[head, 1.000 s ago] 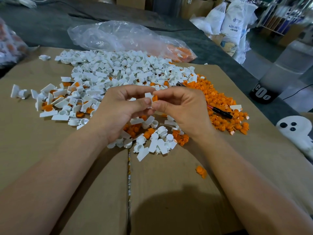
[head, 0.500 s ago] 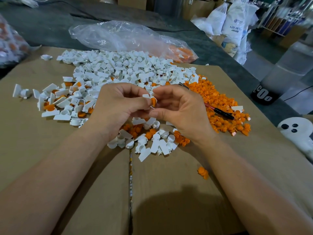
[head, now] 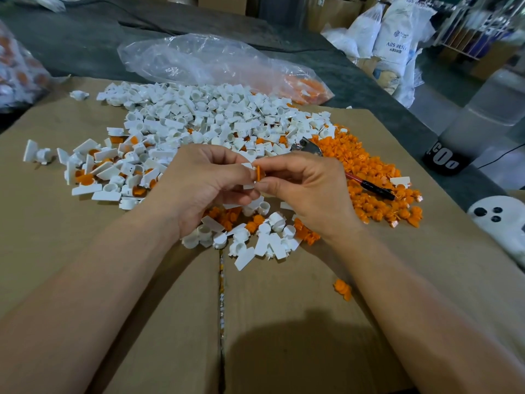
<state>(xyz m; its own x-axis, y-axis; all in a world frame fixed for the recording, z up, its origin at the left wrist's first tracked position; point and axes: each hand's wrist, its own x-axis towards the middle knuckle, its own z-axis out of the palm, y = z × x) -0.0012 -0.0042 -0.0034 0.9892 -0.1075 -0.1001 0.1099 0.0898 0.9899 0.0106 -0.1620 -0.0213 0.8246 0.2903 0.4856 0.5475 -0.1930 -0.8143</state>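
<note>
So the person is sitting at a big sheet of cardboard (head: 113, 280), and both hands are meeting right in the middle, just above a small mixed heap (head: 255, 237) of white and orange bits. The left hand (head: 204, 186) is pinching a little white plastic piece (head: 247, 166) between thumb and fingers. The right hand (head: 306, 191) is pinching a small orange piece (head: 259, 174) and holding it edge-on, right up against the white one. The two bits are touching, but I can't tell whether the orange one is seated in yet because the fingers are covering the join.

Behind the hands, toward the far left, a huge pile of white pieces (head: 199, 118) is spreading over the cardboard, some with orange showing in them. To the right of that, a pile of orange pieces (head: 369, 166) is lying with a red and black handled tool (head: 366, 184) on top of it. One stray orange bit (head: 342, 289) is sitting alone near the right forearm.

Further back, a crumpled clear plastic bag (head: 204, 58) is lying past the cardboard's far edge, with a few orange bits in its right end. White sacks (head: 395, 38) are stacked at the far right.
</note>
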